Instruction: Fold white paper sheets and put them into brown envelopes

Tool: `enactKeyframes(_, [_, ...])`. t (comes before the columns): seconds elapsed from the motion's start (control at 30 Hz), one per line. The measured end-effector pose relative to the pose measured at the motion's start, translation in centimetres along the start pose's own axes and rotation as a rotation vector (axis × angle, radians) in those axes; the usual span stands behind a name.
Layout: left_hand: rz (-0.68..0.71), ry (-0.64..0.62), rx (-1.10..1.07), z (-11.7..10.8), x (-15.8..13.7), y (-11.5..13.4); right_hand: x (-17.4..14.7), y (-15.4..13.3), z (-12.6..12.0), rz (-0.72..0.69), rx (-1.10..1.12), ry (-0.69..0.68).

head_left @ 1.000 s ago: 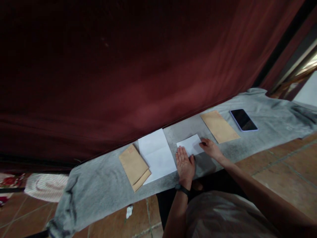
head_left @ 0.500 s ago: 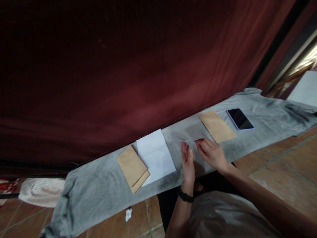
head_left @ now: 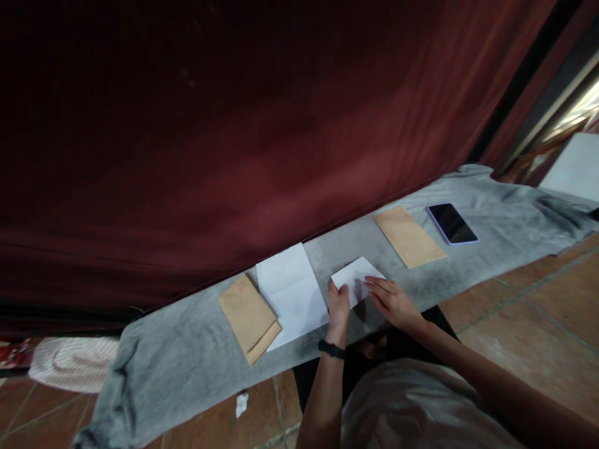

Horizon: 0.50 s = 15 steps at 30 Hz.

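The left hand (head_left: 339,305) pinches the small white paper (head_left: 358,272) at its near left corner, thumb laid on top and the other fingers mostly hidden beneath. The right hand (head_left: 393,302) reaches in from the right, its fingers stretched out over the near right part of the paper – at this blur I cannot tell whether they press on it, grip its edge or only hover. The paper is over the middle of the grey cloth (head_left: 173,349), between the two hands, with a dark shadow at its near side.

Just left of it lies a larger white sheet (head_left: 292,287), flat, with a faint crease across. A brown envelope (head_left: 246,308) lies to the left of that sheet, overlapping its left edge, a folded flap at its near end. On the far right side, a second envelope (head_left: 410,238) lies flat, and near it, further right, a phone (head_left: 452,223) with a dark screen and a lilac edge. A black wristband (head_left: 331,349) circles the left wrist. Beyond the cloth rises a dark red surface (head_left: 262,187).
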State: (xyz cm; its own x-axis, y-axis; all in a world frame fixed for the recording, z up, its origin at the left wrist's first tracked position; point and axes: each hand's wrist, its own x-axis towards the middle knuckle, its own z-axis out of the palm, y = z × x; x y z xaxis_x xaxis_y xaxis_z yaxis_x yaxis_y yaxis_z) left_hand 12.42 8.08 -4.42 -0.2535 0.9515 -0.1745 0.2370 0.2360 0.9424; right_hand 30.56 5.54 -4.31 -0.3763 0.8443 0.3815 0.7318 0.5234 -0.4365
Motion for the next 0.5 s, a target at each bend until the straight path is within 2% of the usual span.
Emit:
enactKeyframes(0.13, [0.015, 0.076, 0.166, -0.4, 1.1, 0.4, 0.6, 1.2, 1.5, -0.014, -0.123, -0.052])
enactKeyframes(0.27, [0.045, 0.148, 0.319, -0.7, 0.3, 1.3, 0.4, 1.1, 2.8, 0.007, -0.242, -0.079])
enactKeyframes(0.4, [0.218, 0.225, 0.681, -0.2, -2.2, 1.7, -0.2, 1.0, 3.3, 0.009, -0.284, -0.075])
enactKeyframes(0.5, [0.392, 0.162, 0.843, 0.8, -4.5, 1.0, -0.3, 1.0, 3.3, 0.006, -0.288, -0.077])
